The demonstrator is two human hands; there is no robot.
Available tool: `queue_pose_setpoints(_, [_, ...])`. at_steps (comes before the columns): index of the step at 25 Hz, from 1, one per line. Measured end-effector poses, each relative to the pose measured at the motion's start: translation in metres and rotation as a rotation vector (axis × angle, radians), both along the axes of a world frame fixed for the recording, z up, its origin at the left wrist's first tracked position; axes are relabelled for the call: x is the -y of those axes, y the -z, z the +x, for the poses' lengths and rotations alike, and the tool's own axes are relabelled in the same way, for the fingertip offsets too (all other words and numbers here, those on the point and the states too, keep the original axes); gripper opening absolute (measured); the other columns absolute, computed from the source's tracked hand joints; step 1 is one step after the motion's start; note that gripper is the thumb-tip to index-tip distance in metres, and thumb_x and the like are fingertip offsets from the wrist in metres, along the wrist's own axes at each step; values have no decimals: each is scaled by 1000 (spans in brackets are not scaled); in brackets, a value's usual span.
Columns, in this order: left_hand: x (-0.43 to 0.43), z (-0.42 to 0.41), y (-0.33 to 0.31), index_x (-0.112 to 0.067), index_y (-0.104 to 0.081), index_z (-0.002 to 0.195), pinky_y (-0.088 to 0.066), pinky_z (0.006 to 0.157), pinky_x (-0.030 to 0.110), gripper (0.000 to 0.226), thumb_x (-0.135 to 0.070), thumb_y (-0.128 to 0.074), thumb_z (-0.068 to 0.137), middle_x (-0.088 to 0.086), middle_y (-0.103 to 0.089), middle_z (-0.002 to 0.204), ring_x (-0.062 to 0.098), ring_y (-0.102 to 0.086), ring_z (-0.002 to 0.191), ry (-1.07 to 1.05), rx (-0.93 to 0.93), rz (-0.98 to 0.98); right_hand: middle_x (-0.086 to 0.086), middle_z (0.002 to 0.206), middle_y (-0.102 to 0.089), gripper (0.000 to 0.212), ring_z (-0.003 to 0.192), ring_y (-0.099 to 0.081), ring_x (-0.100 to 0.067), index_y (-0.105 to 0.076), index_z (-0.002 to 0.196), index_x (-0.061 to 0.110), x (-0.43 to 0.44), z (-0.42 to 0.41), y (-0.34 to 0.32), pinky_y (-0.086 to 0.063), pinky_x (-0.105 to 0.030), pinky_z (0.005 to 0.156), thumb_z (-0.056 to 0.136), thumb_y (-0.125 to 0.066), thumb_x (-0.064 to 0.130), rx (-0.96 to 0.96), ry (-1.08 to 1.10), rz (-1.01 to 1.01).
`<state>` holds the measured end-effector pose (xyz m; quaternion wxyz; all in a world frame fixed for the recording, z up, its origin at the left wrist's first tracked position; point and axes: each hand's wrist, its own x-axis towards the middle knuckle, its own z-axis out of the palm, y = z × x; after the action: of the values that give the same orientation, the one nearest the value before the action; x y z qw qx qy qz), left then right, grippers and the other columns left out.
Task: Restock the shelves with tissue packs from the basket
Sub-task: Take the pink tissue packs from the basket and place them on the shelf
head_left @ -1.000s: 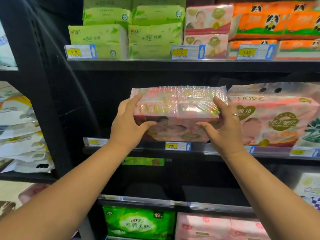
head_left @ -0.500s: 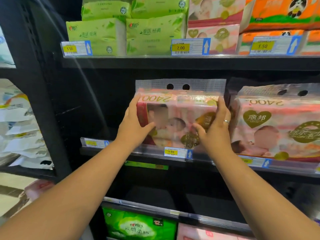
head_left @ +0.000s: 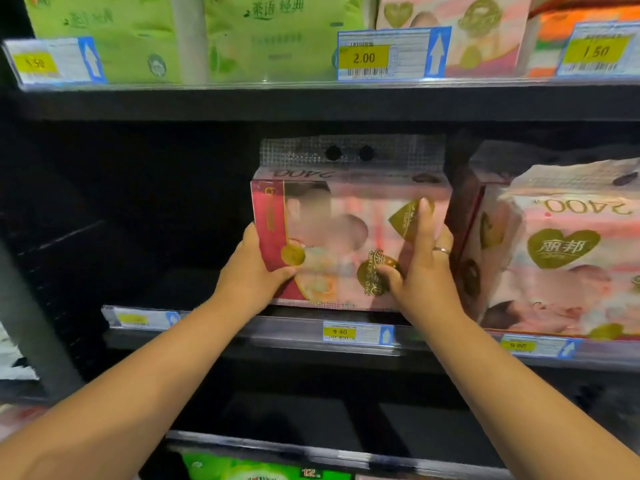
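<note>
A pink tissue pack (head_left: 346,216) with a clear perforated handle strip stands upright on the middle shelf (head_left: 277,329). My left hand (head_left: 249,275) grips its lower left corner, thumb on the front and fingers hidden behind the side. My right hand (head_left: 422,271) lies against the front near the right edge, fingers straight and pointing up, a ring on one finger. A second pink pack (head_left: 561,251) of the same kind stands just to the right, with a narrow gap between the two. The basket is out of sight.
The top shelf holds green tissue packs (head_left: 263,36), pink packs and orange ones behind price tags. Left of the held pack the middle shelf is dark open space. A 9.90 tag (head_left: 341,332) sits on the rail. A green pack (head_left: 242,469) shows on the lower shelf.
The pack went from tilted flat in front of the shelf to upright, and has moved deeper onto the middle shelf. My right fingers have shifted from its top to its front face.
</note>
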<state>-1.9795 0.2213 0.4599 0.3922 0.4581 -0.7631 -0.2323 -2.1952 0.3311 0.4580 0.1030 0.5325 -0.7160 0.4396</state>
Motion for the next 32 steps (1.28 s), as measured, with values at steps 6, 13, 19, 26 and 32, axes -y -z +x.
queue_pose_setpoints(6, [54,-22,-1,-17,-37,136,-52,84,41,78,-31,-82,74,9,-64,116,30,-62,104,-45,26,-54,-31,115,-51,50,105,-53,-46,-46,118,-1,41,-13,-17,-46,-43,83,89,-65,35,-59,218,282])
queue_pose_setpoints(13, [87,-49,-7,-19,-39,133,-44,83,35,67,-23,-77,78,8,-62,121,33,-60,109,-102,57,-16,-21,111,-61,35,104,-57,-41,-61,113,5,53,-15,-24,-45,-41,85,91,-58,33,-313,374,414])
queue_pose_setpoints(19, [100,-59,-6,-20,-35,136,-41,81,33,73,-30,-78,78,9,-58,127,35,-58,113,-128,125,-18,-22,144,-33,43,124,-39,-44,-48,130,15,70,-16,-6,-49,-44,78,88,-59,15,-483,196,392])
queue_pose_setpoints(26, [116,-81,-6,-19,-38,133,-43,87,39,68,-32,-77,78,9,-54,132,37,-57,115,-125,99,-60,-19,154,-8,66,136,-20,-42,-30,145,24,104,-39,-2,-36,-46,105,86,-60,14,-393,157,576])
queue_pose_setpoints(32, [134,-91,1,-11,-44,125,-43,85,37,56,-26,-75,81,12,-53,129,36,-57,112,-45,79,-97,-14,160,5,79,144,-7,-40,-16,151,32,124,-54,3,-29,-48,112,87,-61,18,-353,69,679])
